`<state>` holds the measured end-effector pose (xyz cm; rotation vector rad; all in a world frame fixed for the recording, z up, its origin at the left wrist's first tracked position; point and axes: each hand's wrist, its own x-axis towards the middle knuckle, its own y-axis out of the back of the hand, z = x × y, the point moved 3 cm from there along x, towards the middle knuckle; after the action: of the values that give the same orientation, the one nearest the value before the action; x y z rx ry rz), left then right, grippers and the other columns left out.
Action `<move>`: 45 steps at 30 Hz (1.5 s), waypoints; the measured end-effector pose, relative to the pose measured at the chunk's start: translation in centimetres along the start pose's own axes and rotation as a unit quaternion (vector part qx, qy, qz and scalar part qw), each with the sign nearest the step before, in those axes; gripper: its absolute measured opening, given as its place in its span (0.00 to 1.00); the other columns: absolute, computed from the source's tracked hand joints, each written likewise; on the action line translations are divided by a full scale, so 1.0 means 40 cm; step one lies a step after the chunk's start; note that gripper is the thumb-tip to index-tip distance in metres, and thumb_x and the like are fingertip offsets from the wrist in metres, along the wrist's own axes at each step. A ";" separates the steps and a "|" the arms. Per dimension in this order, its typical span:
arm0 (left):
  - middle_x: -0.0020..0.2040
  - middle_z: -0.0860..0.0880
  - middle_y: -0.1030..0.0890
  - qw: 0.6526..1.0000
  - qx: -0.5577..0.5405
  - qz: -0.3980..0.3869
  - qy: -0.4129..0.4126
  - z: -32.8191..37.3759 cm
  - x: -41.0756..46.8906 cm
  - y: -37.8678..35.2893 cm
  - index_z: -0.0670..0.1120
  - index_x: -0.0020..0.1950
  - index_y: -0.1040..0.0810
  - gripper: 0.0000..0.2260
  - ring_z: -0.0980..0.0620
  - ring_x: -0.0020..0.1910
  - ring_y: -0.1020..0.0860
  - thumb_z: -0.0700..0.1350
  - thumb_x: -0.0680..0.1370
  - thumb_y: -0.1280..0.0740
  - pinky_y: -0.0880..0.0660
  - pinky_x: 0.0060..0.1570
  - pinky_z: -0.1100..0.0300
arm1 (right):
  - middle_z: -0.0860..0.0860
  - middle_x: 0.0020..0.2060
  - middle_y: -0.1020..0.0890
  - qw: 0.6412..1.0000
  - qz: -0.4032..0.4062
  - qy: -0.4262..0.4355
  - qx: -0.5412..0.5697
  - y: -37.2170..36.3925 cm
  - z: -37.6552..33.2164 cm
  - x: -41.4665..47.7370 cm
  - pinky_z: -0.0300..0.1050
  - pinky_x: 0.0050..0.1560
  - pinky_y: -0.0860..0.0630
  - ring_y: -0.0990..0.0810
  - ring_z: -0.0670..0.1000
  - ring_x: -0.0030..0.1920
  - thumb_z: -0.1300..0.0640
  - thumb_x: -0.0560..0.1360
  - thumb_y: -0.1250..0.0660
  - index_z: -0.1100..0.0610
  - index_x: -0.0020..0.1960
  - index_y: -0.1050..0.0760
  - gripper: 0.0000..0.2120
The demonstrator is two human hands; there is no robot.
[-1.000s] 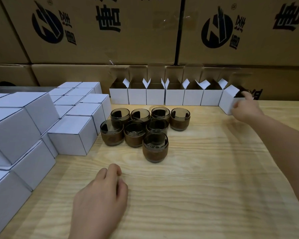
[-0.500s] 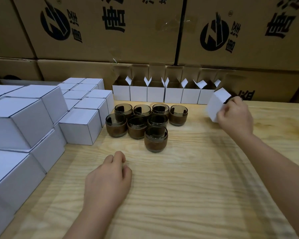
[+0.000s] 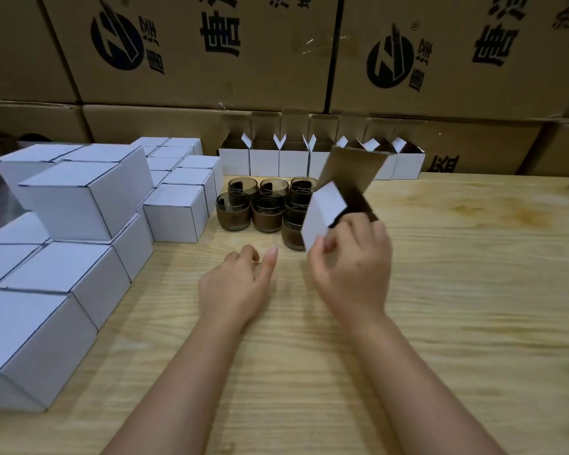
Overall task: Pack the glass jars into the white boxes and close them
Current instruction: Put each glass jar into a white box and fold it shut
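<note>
Your right hand (image 3: 352, 270) grips an open white box (image 3: 322, 213) above the wooden table (image 3: 440, 290), thumb and curled fingers pinching its lower end. The box is tilted. Its long axis runs from your fingers up and to the right, with the closed bottom nearest you and the mouth pointing up and away toward the back wall. Its lid flap (image 3: 352, 169) stands out beyond the mouth, brown inner side showing, and one white side faces left. The box hangs just in front of the glass jars (image 3: 266, 208), a tight cluster of dark, upright jars, and it hides part of those nearest and to the right. Your left hand (image 3: 234, 284) lies low on the table just left of the right one, fingers loosely curled, thumb stretched forward, holding nothing. Behind the jars a row of open boxes (image 3: 265, 162) stands side by side against brown printed cartons (image 3: 211, 54), flaps up. To your left, closed white boxes (image 3: 89, 198) are stacked in steps.
</note>
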<state>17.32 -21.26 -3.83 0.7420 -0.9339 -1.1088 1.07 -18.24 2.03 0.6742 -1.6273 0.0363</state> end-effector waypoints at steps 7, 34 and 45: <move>0.45 0.58 0.24 0.993 -0.114 0.026 -0.030 0.002 -0.002 0.013 0.57 0.66 0.33 0.35 0.52 0.51 0.24 0.74 0.71 0.62 0.38 0.44 0.55 | 0.55 0.36 0.23 0.997 -0.060 -0.010 -0.049 -0.038 -0.070 -0.068 0.48 0.36 0.31 0.27 0.57 0.35 0.59 0.68 0.32 0.60 0.34 0.27 0.07; 0.56 0.52 0.20 0.871 -0.485 -0.010 -0.083 0.045 0.000 -0.001 0.71 0.65 0.37 0.26 0.54 0.58 0.22 0.67 0.69 0.37 0.26 0.53 0.60 | 0.38 0.45 0.23 0.842 -0.059 -0.352 0.405 -0.076 0.056 -0.056 0.35 0.42 0.27 0.25 0.35 0.42 0.56 0.78 0.40 0.42 0.49 0.30 0.08; 0.41 0.59 0.19 0.814 -0.580 -0.021 -0.020 0.020 0.018 0.002 0.55 0.52 0.26 0.17 0.48 0.47 0.23 0.44 0.68 0.46 0.27 0.42 0.53 | 0.43 0.48 0.20 0.760 -0.128 -0.440 0.460 -0.092 0.085 -0.066 0.34 0.34 0.26 0.26 0.44 0.39 0.67 0.77 0.48 0.50 0.49 0.24 0.18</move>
<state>16.72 -21.96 -3.24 -0.2856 -0.1304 -1.4648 -0.31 -21.58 -2.35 1.8910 -2.3853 0.3945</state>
